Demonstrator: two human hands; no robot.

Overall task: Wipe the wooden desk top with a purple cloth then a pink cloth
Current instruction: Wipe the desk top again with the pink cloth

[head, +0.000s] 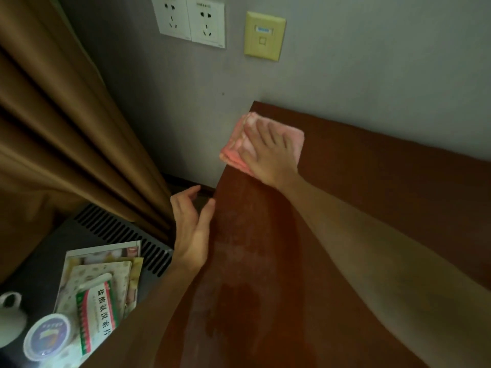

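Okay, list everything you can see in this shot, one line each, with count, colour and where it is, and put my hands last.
wooden desk top: one, reddish brown, centre and right, against the wall
pink cloth: one, pink, folded, at the desk's far left corner
wall sockets: two, white, on the wall at top
data plate: one, yellowish, right of the sockets
curtain: one, brown, left side
vent grille: one, dark, below the curtain
booklets: a small stack, pale, lower left
medicine box: one, white, red and green, on the booklets
round lidded tub: one, white, bottom left
cup: one, white, left edge
left hand: open, at the desk's left edge
right hand: flat, pressing on the cloth
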